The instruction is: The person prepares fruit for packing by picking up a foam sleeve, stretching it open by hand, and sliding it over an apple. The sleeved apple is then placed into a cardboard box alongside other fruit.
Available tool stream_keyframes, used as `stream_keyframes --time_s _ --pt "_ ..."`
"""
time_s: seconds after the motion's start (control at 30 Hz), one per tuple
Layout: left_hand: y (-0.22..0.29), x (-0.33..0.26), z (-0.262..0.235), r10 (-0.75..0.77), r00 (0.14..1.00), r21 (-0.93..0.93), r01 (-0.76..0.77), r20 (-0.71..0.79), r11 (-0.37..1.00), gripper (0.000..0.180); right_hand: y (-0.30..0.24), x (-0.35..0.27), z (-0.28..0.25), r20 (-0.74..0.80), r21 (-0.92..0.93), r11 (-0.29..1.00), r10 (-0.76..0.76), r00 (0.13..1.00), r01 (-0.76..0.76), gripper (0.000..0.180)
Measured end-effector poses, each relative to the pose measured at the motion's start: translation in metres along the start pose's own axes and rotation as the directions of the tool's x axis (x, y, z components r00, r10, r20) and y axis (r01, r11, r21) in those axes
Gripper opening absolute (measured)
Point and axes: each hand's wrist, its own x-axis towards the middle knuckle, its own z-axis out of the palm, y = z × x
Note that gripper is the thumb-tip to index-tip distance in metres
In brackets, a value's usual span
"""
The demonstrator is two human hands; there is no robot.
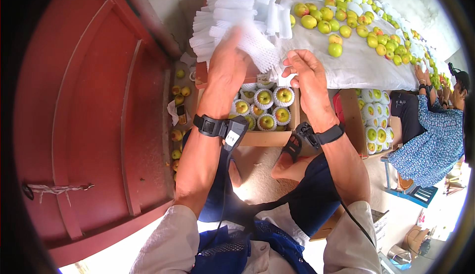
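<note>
White-covered table [356, 73] beside cardboard boxes [267, 139] of netted apples [263, 97]

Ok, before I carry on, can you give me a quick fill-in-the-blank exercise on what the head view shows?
1. The hand nearer the big red door is the person's ____ one.
2. The mesh foam net between that hand and the right hand is ____ in colour.
3. The pieces of fruit in the cardboard box are netted ____.
4. The main colour of the co-worker's patterned top is ____.

Missing words: left; white; apples; blue.
</note>
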Motion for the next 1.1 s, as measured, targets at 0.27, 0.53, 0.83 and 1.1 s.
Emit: stream_keyframes --time_s 0.27,0.53,0.83,1.1 --pt "-0.018 0.002 0.009 -0.011 1.0 -0.09 0.009 -0.023 0.996 0.031 -0.117 -0.118 0.026 0.625 -0.207 0.663 -0.476 0.619 0.719 0.018" --pt "-0.026 0.008 0.019 0.022 0.999 -0.011 -0.021 0.028 1.0 0.031 -0.164 -0.147 0.062 0.933 -0.283 0.365 -0.109 0.342 0.887 0.029" --pt "-0.03 0.008 0.013 -0.053 0.999 0.005 0.053 -0.01 0.999 0.02 -0.141 -0.143 0.059 0.935 -0.283 0.414 -0.083 0.345 0.865 0.03" --pt "-0.028 0.0 0.009 -0.02 1.0 0.006 0.02 0.023 1.0 0.023 -0.124 -0.148 0.065 0.934 -0.271 0.458 -0.087 0.346 0.847 0.032"
